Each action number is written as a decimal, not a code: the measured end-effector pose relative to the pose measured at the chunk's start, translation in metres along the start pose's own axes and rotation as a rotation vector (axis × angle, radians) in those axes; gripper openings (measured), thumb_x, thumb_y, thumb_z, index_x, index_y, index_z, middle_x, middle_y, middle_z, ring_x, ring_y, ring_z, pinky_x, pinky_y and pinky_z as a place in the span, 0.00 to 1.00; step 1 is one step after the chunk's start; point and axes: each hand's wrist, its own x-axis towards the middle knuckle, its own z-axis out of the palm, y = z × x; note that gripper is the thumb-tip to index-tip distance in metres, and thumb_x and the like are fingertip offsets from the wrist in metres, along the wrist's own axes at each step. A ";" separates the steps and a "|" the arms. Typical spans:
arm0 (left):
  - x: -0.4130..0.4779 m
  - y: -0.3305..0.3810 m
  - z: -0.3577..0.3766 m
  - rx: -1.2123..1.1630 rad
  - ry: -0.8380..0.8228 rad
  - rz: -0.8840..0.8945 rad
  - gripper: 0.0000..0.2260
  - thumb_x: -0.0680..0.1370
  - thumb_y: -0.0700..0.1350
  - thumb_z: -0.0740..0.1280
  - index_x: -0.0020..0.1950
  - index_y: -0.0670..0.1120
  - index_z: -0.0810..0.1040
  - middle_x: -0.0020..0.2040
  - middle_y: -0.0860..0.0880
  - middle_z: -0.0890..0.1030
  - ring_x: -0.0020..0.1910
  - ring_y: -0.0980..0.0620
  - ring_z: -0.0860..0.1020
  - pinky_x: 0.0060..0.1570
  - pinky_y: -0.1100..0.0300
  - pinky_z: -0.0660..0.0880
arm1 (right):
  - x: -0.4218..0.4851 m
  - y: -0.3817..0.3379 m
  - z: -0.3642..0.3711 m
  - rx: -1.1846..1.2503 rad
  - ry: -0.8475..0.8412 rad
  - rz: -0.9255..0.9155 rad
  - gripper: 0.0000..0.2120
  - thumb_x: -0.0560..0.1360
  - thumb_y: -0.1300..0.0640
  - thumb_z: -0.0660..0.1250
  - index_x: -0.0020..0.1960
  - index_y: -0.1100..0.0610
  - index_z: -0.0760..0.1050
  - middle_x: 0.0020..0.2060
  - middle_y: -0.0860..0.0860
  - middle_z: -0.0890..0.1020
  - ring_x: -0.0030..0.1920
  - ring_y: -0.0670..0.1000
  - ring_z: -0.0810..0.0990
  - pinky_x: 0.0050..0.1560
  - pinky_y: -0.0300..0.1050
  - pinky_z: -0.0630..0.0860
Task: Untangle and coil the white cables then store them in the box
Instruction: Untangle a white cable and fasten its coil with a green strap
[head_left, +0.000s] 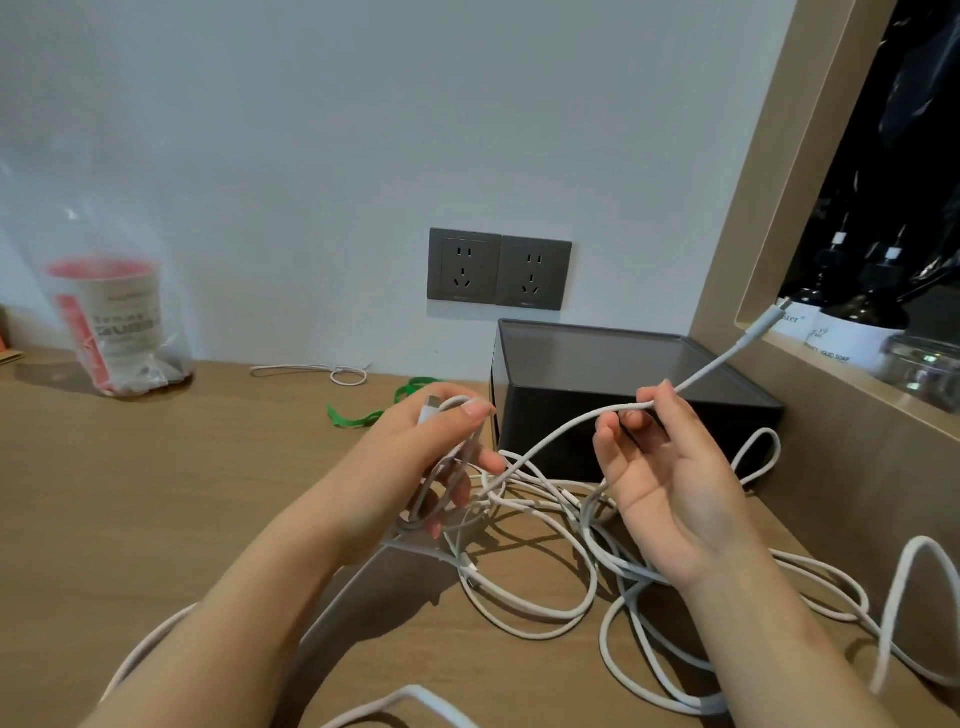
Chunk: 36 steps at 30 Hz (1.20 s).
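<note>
The white cables (519, 503) lie in a loose tangle on the wooden table (156, 493) right in front of me, with loops trailing off toward 4 and 7 o'clock. My left hand (431, 452) is curled round a small bundle of loops from the tangle, and a white plug (430, 405) pokes up by my thumb. My right hand (670, 483) is palm up at 3 o'clock of the left, thumb and fingertips pinching one strand (717, 362). From that pinch the strand runs down to the tangle on one side and rises toward 1 o'clock on the other, ending in a connector in the air.

The dark box (597, 358) sits at 12 o'clock of the tangle, against the wall, and a cable loop lies at its right corner. Above it are two grey wall sockets (498, 270). A green strip (363, 413) lies at 11 o'clock of my left hand, with a thin white cord (322, 370) beyond it. At 10 o'clock a cup in a clear plastic bag (104, 322) stands by the wall. Dark bottles (857, 322) stand in the niche at 2 o'clock.
</note>
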 end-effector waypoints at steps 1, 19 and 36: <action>-0.001 0.001 0.001 0.031 0.025 0.010 0.20 0.70 0.60 0.63 0.57 0.50 0.73 0.45 0.48 0.84 0.32 0.53 0.76 0.26 0.62 0.71 | -0.001 0.000 0.001 0.018 -0.012 0.004 0.07 0.70 0.55 0.64 0.42 0.59 0.75 0.29 0.52 0.76 0.31 0.48 0.80 0.34 0.40 0.80; 0.000 -0.009 0.019 1.064 0.151 0.428 0.20 0.73 0.66 0.58 0.62 0.63 0.63 0.50 0.65 0.71 0.56 0.64 0.69 0.47 0.67 0.70 | -0.004 0.003 0.003 -0.017 -0.109 -0.026 0.09 0.68 0.55 0.63 0.42 0.60 0.75 0.30 0.53 0.77 0.33 0.50 0.82 0.37 0.41 0.81; 0.005 -0.015 0.017 0.912 0.089 0.320 0.17 0.74 0.59 0.65 0.61 0.58 0.68 0.48 0.63 0.73 0.46 0.63 0.73 0.43 0.69 0.71 | -0.003 0.003 0.000 -0.067 -0.041 -0.041 0.20 0.75 0.44 0.57 0.35 0.58 0.74 0.27 0.51 0.69 0.29 0.49 0.74 0.31 0.41 0.76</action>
